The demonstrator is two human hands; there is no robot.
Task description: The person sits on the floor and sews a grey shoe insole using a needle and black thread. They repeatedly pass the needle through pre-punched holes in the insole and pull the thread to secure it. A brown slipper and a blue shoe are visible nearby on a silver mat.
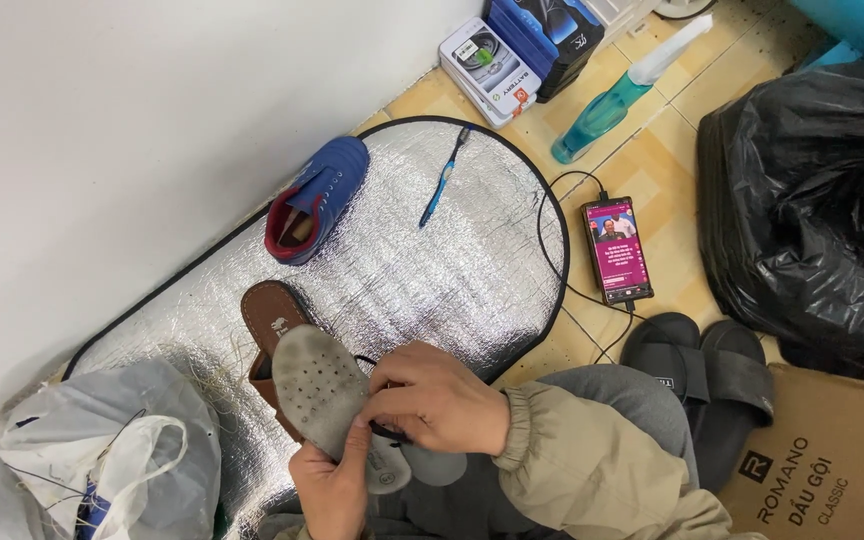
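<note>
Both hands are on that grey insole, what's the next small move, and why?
Probably ease the grey insole clear of the brown shoe and set it on the silver mat. The left hand grips the insole from below while the right hand pinches its edge, and its perforated front overlaps the shoe, so it looks out already.

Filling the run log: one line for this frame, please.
left hand: holds grey perforated shoe insole from below | right hand: pinches its edge | brown leather shoe: beneath, on silver foil mat | blue sneaker: apart
</note>
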